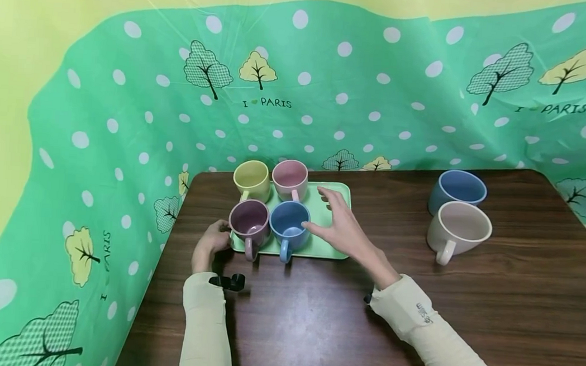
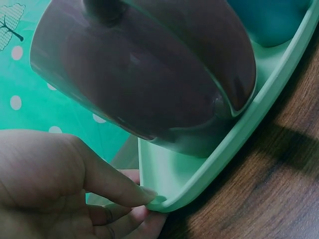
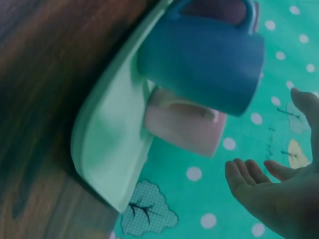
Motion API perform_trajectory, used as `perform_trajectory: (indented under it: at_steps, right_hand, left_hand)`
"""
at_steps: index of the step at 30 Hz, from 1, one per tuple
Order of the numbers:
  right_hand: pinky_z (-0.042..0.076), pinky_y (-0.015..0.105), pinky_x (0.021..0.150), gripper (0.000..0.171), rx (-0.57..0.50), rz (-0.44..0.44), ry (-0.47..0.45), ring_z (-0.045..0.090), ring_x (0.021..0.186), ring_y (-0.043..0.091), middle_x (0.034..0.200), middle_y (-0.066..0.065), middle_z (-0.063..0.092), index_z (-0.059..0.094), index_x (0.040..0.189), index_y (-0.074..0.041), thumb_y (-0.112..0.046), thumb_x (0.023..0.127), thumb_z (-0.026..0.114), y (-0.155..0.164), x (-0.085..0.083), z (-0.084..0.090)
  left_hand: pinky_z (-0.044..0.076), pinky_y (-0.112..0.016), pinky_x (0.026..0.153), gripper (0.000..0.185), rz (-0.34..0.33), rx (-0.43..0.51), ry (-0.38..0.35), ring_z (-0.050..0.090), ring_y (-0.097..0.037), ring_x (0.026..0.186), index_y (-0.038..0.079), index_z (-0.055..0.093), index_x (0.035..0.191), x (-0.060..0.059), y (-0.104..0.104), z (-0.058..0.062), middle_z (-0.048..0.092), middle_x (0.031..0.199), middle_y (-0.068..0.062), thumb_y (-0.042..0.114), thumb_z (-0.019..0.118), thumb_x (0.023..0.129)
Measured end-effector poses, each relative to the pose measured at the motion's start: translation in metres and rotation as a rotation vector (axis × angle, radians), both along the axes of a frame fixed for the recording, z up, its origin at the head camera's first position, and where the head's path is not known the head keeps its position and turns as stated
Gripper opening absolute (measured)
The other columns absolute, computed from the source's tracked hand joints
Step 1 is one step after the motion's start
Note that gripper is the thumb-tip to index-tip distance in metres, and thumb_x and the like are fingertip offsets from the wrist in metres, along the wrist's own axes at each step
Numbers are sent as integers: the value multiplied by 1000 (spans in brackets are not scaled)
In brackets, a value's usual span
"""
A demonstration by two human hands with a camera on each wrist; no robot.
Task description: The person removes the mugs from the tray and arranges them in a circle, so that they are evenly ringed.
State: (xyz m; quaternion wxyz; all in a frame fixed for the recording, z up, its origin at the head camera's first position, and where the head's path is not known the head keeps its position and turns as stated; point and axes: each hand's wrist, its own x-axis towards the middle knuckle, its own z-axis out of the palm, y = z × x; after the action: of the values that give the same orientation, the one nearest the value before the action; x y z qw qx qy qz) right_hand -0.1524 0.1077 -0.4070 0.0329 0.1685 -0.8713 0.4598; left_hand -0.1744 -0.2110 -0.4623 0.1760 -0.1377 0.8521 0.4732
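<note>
A light green tray (image 1: 340,189) holds a yellow mug (image 1: 252,187), a pink mug (image 1: 290,177), a purple mug (image 1: 241,231) and a blue mug (image 1: 297,239), grouped on its left part. My left hand (image 1: 210,242) pinches the tray's near left corner, thumb on the rim and fingers beneath, as the left wrist view shows. Over the tray's right part is my right hand (image 1: 343,225), its fingers spread and nothing held. Its thumb overlaps the blue mug's rim in the head view. In the right wrist view, the open hand (image 3: 279,194) faces the blue mug (image 3: 199,64) across a gap.
At the right of the dark wooden table (image 1: 310,318) stand another blue mug (image 1: 440,199) and, close in front of it, a white mug (image 1: 441,231). A green patterned cloth (image 1: 368,98) hangs behind the table and along its left side.
</note>
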Motion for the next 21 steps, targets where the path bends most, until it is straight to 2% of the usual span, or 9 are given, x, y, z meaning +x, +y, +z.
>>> perform_trajectory:
  at_steps: [4,12,17,21]
  right_hand:
    - [42,47,101,90,18,30,-29,45,126,32,146,13,35,30,148,-11,-39,76,78,-10,1,-6]
    - [36,51,107,99,55,52,-42,36,134,28,146,14,35,30,147,-5,-45,71,80,-21,1,-14]
    - [37,50,106,102,65,53,-61,38,132,28,145,15,35,30,147,-4,-47,69,81,-25,-1,-19]
    - [41,50,101,104,52,73,-85,43,125,30,143,15,36,29,148,-5,-46,68,82,-29,0,-22]
  left_hand:
    - [46,-22,63,41,7,3,6,52,-14,72,-6,47,124,2,0,-1,50,110,-22,-6,41,83]
    - [46,-22,62,41,10,19,18,52,-13,67,-8,46,123,6,3,-1,51,102,-21,-7,40,83]
    - [46,-22,61,41,11,18,14,51,-13,66,-8,46,123,7,3,0,51,97,-18,-7,40,83]
    - [44,-21,61,45,-1,-8,13,51,-13,67,-7,46,125,6,2,0,52,100,-18,-6,39,81]
